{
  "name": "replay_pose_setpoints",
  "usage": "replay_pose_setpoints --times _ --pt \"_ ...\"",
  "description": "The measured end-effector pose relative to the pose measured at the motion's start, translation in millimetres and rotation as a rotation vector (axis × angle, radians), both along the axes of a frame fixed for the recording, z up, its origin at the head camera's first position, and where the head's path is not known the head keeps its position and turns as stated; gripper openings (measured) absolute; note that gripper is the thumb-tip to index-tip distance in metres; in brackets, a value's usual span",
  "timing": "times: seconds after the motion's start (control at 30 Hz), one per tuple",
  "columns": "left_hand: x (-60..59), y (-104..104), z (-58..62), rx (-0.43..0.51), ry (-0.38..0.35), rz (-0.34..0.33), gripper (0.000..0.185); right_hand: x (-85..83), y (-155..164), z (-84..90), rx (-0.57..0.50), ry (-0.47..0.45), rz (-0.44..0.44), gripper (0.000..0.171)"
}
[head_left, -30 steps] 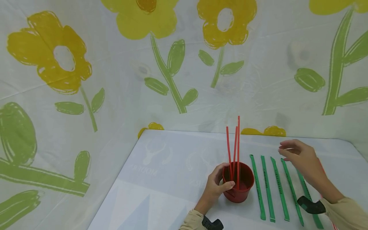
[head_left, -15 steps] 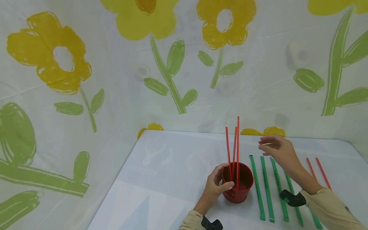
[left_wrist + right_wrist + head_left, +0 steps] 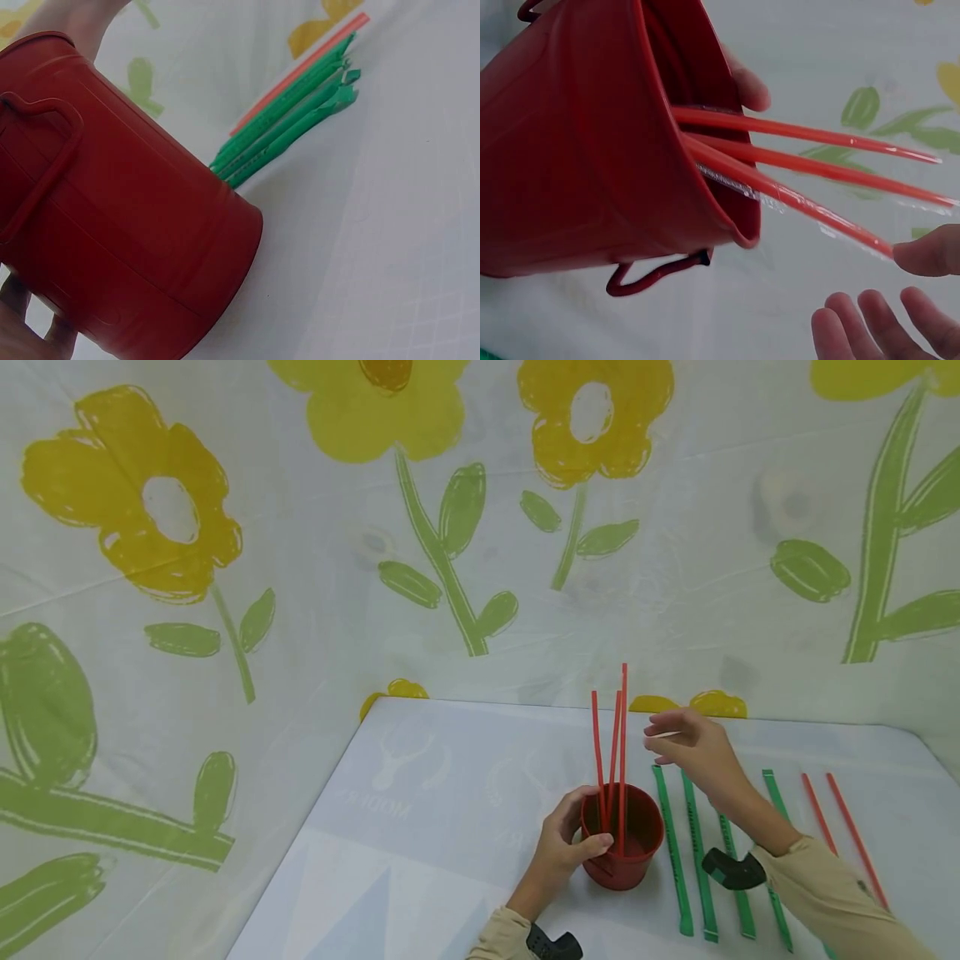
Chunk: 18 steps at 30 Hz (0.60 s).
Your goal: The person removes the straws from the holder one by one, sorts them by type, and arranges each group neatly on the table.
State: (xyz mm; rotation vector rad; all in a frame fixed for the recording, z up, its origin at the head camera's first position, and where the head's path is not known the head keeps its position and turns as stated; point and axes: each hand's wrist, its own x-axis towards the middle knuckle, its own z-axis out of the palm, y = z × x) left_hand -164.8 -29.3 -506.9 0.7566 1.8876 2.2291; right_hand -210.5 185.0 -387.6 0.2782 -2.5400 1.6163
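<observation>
- The red bucket [image 3: 622,846] stands upright on the white tabletop [image 3: 435,827], at about 6 o'clock in the head view, near the front edge.
- The left hand [image 3: 564,847] reaches in from 7 o'clock; its grip is clasped round the bucket's left side, thumb hooked over the rim.
- Three red straws [image 3: 613,752] stand in the bucket, rising toward 12 o'clock, the tallest on the right.
- In the right wrist view the straws [image 3: 810,161] fan out of the bucket's mouth [image 3: 705,142], and one of them carries a clear sleeve.
- The right hand [image 3: 686,747] hovers at about 2 o'clock from the bucket, just beside the straw tops; its fingers are loosely bent, the grip released on nothing I can make out.
- In the right wrist view a fingertip [image 3: 930,251] lies at the end of the lowest straw; whether it touches I cannot tell.
- Green wrapped straws [image 3: 701,852] lie in a parallel row on the tabletop at 3 o'clock from the bucket, partly under the right forearm.
- Two more red straws [image 3: 843,835] lie further out at 3 o'clock, beyond the green row.
- A flower-printed cloth [image 3: 300,527] forms the backdrop.
</observation>
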Motion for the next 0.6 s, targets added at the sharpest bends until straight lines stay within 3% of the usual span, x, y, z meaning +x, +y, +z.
replay_pose_setpoints --times 0.6 --pt "0.3 1 0.6 -0.011 -0.001 0.013 0.055 -10.3 -26 -11.8 -0.113 -0.071 0.019 0.049"
